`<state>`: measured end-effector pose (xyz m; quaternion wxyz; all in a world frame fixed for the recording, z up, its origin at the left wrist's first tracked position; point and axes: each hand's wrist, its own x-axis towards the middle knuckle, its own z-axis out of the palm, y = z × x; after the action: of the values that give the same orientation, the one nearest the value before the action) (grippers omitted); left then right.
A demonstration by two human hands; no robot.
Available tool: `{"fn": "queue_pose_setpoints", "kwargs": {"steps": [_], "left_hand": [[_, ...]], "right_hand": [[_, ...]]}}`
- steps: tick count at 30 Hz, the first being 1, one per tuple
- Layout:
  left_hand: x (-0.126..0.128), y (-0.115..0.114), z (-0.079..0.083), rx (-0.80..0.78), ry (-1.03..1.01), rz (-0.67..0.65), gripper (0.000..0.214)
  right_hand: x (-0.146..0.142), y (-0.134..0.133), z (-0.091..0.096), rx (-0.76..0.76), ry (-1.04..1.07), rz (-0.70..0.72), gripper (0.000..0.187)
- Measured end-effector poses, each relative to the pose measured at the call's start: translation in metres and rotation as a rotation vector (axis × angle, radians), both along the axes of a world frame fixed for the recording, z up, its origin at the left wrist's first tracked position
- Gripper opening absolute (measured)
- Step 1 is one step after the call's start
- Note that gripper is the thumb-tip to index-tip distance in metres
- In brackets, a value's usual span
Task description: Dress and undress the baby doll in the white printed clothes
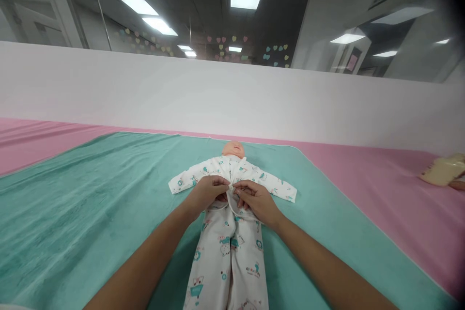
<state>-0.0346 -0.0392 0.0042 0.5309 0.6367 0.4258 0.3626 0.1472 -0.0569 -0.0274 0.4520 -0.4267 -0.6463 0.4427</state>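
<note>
A baby doll (234,148) lies on its back, dressed in a white printed baby jacket (207,168) with both sleeves spread outward. White printed baby trousers (227,256) cover its legs and stretch toward me. Over the doll's belly, my left hand (212,190) pinches the jacket's front edge between thumb and fingers. Just to its right, my right hand (252,196) pinches the facing edge of the same jacket. The fingertips almost meet at the front opening. Whatever fastener lies between them is too small to make out.
A green blanket (119,213) lies beneath the doll, on top of a pink sheet (381,193). At the far right edge rests a beige object (443,169), partly cut off. Behind stands a low white wall (218,99) with glass (254,24) above it.
</note>
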Motion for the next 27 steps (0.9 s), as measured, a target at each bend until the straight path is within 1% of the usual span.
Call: {"fn": "queue_pose_setpoints", "kwargs": {"steps": [4,6,8,10,12,15,18,21,23,25,26,27], "left_hand": [[0.004,-0.003,0.002,0.025,-0.061,0.011,0.024],[0.009,-0.004,0.002,0.038,-0.049,0.052,0.023],[0.013,-0.004,-0.001,0.088,0.008,0.12,0.02],[0.017,-0.003,-0.006,0.214,0.087,0.214,0.017],[0.019,-0.001,-0.012,0.399,0.18,0.298,0.014],[0.017,0.002,-0.02,0.632,0.286,0.373,0.015],[0.013,0.005,-0.023,0.747,0.287,0.398,0.023],[0.013,0.011,-0.021,0.79,0.291,0.384,0.028],[0.015,0.019,-0.016,0.776,0.341,0.372,0.027],[0.017,0.028,-0.006,0.723,0.42,0.353,0.024],[0.017,0.033,-0.001,0.679,0.464,0.338,0.022],[0.017,0.037,0.005,0.63,0.506,0.313,0.022]], "right_hand": [[0.0,-0.001,0.002,0.014,-0.013,0.018,0.033],[0.0,-0.002,0.003,0.013,-0.021,0.018,0.032],[0.001,-0.002,0.003,0.007,-0.02,0.021,0.031],[0.002,0.0,0.003,-0.007,0.003,0.035,0.029],[0.002,0.001,0.002,-0.015,0.053,0.039,0.027],[0.001,0.004,-0.001,-0.011,0.12,0.006,0.024],[-0.003,0.006,-0.004,0.0,0.13,-0.104,0.026],[-0.01,0.009,-0.001,0.078,0.032,-0.26,0.027],[-0.014,0.017,0.007,0.199,-0.096,-0.385,0.027],[-0.018,0.029,0.018,0.306,-0.272,-0.509,0.025],[-0.019,0.036,0.024,0.315,-0.376,-0.552,0.025],[-0.021,0.044,0.029,0.292,-0.486,-0.577,0.026]]}}
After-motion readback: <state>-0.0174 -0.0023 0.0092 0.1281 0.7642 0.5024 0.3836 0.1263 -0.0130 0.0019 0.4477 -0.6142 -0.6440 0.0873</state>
